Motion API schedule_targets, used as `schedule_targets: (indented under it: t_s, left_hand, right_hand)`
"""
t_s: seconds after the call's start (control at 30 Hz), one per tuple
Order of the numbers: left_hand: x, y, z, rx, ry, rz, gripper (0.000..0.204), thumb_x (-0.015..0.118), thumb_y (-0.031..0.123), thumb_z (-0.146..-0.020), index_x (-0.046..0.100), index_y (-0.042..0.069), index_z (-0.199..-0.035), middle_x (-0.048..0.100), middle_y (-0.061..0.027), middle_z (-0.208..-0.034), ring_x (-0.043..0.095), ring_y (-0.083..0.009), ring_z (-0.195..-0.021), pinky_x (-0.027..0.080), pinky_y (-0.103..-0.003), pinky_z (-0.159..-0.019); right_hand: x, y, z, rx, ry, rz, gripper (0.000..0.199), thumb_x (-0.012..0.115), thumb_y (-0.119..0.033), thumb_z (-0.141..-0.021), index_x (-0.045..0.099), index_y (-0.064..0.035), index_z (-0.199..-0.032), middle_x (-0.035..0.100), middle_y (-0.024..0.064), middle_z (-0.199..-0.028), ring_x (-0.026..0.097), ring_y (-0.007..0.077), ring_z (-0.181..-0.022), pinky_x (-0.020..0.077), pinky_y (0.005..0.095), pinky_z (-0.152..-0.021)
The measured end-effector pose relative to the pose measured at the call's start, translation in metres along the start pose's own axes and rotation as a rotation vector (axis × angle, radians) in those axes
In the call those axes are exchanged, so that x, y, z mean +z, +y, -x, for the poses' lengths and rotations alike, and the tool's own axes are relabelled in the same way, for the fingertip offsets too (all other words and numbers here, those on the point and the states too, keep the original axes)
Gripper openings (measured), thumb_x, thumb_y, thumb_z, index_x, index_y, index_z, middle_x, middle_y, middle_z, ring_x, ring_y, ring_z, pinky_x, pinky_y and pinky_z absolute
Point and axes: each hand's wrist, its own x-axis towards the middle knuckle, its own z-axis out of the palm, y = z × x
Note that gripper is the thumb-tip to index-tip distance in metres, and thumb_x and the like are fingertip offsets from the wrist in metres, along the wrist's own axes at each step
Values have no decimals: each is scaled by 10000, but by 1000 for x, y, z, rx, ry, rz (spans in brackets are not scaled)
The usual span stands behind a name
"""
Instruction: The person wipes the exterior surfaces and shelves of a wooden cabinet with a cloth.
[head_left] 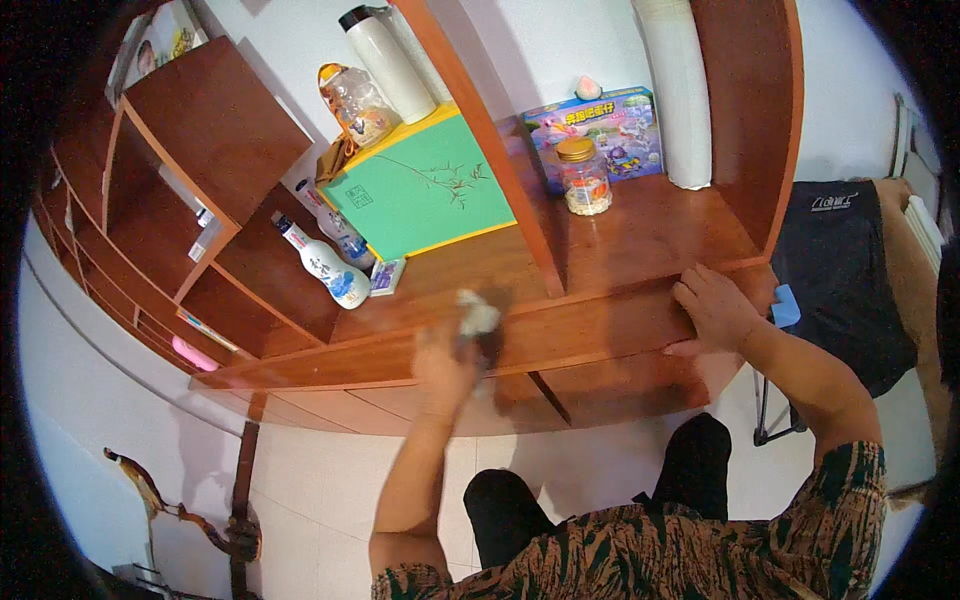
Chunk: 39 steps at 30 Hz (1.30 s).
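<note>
My left hand [442, 362], smeared by motion, is closed on a crumpled white cloth [479, 314] over the front edge of a brown wooden cabinet [610, 315]. A dark part of what it holds shows below the white. Farther right, my right hand [718, 308] rests on the cabinet's front ledge, fingers apart on top and thumb lower down on the front. It holds nothing. Behind the cloth, a small purple-and-white box [387, 277] lies next to a white bottle with blue flowers [338, 275].
A second similar bottle [335, 222] leans by a green panel [425, 187]. A gold-lidded jar [586, 182], a colourful box [628, 125] and a tall white roll [680, 95] fill the right compartment, past an upright divider [520, 170]. A black folding chair [845, 280] stands at right.
</note>
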Motion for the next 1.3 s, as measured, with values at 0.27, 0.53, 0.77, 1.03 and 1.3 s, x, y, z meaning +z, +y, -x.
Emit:
schedule_targets:
  t_s: [0.27,0.53,0.77,1.03,1.3]
  left_hand:
    - [-5,-89,-58,-350,-140,-266,277,583,178,-816,668,132,-1076,678,-148,-988,616,-358,-955,518,-443,-774]
    - [42,-82,-126,-461,-226,-351,218,583,202,-840,699,75,-973,688,-161,-1008,628,-335,-1010,525,-429,-833]
    - [69,-85,-156,-497,-218,-430,219,585,222,-868,707,56,-946,695,-168,-996,644,-334,-993,528,-392,-831]
    - [85,12,-156,-285,-212,-208,290,586,311,-859,712,51,-872,696,-161,-929,667,-315,-927,551,-421,-771]
    - [105,46,-139,44,-306,-231,194,571,212,-859,692,83,-938,673,-123,-988,588,-304,-1022,541,-405,-811]
  right_hand:
    - [3,-3,-4,-64,97,22,737,735,-607,-613,546,27,-936,517,191,-980,513,362,-954,458,437,-852]
    - [-7,-4,-9,-39,-4,2,741,727,-626,-603,572,32,-905,529,171,-945,525,330,-894,463,394,-829]
    - [-9,-3,-11,-50,-68,31,737,709,-645,-625,571,18,-918,518,147,-933,507,303,-902,459,381,-816]
    - [-8,0,-9,-25,-59,23,759,699,-660,-632,559,26,-927,508,162,-937,505,314,-883,464,387,-793]
    - [-1,-5,-7,0,-77,92,819,689,-693,-620,573,37,-974,511,167,-974,506,323,-944,458,381,-859]
